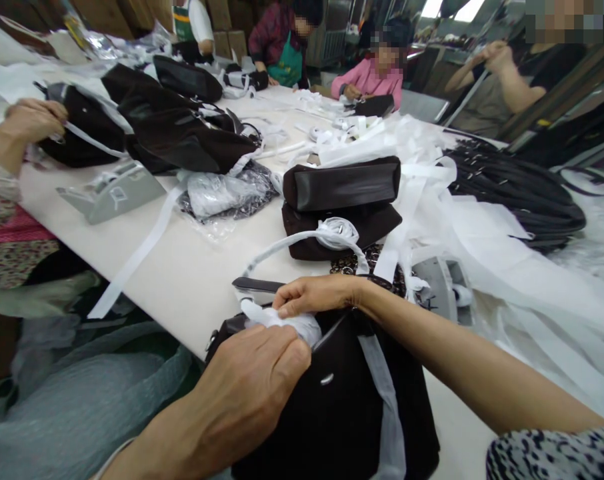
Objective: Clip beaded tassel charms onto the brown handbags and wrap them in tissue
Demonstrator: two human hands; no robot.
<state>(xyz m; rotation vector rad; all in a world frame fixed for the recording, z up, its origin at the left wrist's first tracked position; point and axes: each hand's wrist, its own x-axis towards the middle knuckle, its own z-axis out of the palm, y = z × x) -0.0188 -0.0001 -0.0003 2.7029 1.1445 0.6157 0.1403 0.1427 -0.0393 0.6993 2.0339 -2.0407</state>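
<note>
A black bag (pixel 332 407) lies at the table's near edge, its opening toward the top. White wrapping material (pixel 269 317) shows in the opening. My left hand (pixel 267 367) has its fingers curled down at the left side of the opening, the fingertips hidden. Just above it, my right hand (pixel 315 297) reaches in from the right, fingers bent together onto the white material. A pale strip (pixel 385 400) runs down the bag's front, right of a small metal piece (pixel 327 379). Behind the hands, a white-wrapped strap (pixel 287 241) arches beside a dark flap (pixel 257 285).
Two stacked dark bags (pixel 342 190) stand ahead. Grey tape dispensers (pixel 117 193) (pixel 442 290) sit left and right. White strips (pixel 487 267) and coiled black straps (pixel 512 190) cover the right side. Another person's hands (pixel 37 120) hold a bag at left; several people work beyond.
</note>
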